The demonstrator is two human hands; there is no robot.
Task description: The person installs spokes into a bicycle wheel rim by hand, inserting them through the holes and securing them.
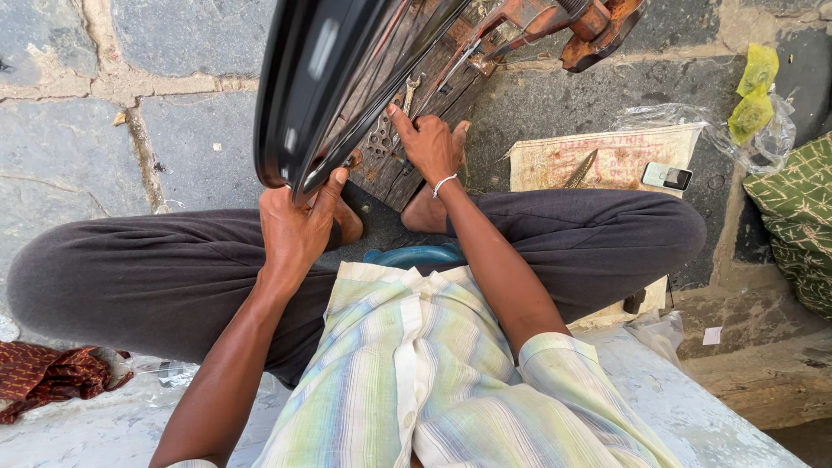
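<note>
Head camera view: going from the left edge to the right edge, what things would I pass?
Dark red patterned cloth → left hand gripping the black wheel rim → right hand on the wooden tool board → small phone on a printed sack → yellow-green wrapper → green patterned cushion.

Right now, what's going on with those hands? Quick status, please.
Left hand grips black wheel rim at its lower edge. Right hand rests on wooden tool board, finger pointing near small spanner. Nothing blocking.
</note>
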